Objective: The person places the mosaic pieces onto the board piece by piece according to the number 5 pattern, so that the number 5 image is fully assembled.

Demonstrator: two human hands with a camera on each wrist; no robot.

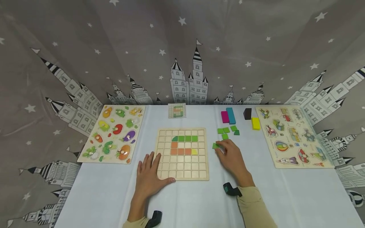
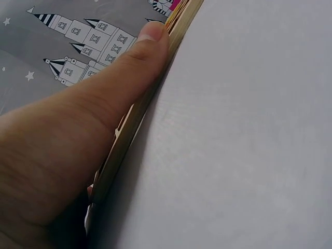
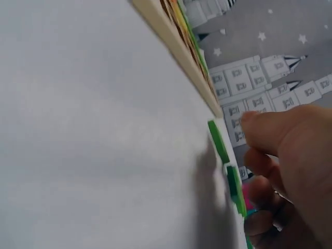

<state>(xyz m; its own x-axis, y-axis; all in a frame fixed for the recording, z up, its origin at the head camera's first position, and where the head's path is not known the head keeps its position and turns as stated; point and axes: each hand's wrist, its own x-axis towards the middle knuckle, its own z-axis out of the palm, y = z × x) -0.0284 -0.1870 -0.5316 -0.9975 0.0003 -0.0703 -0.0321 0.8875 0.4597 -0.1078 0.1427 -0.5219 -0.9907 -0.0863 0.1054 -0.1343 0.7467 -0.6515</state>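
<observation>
The right hand has its thumb and index finger drawn close about a flat, square green tile, though I cannot tell whether they pinch it. That tile is just beside the right edge of the square, pale wooden grid board, on the white tabletop. The left hand lies spread at the opposite side of the board, fingers apart along its left edge, its extended thumb touching the board's near edge. Set within the board, towards its far side, are a dark green tile with a curved edge and three square green tiles in one row, a single orange square below the dark one, then a row of three orange squares ending in a yellow square. Right of the board's far part lie four loose green squares and a small dark green piece. Beyond these, to the board's far right, are a magenta block, a longer blue block, a black block and a yellow block. A small card with a coloured grid pattern lies behind the board. Well left of the board is a wooden vegetable puzzle; well right, a wooden puzzle of vehicles and figures. A grey castle-print curtain hangs behind the board.
</observation>
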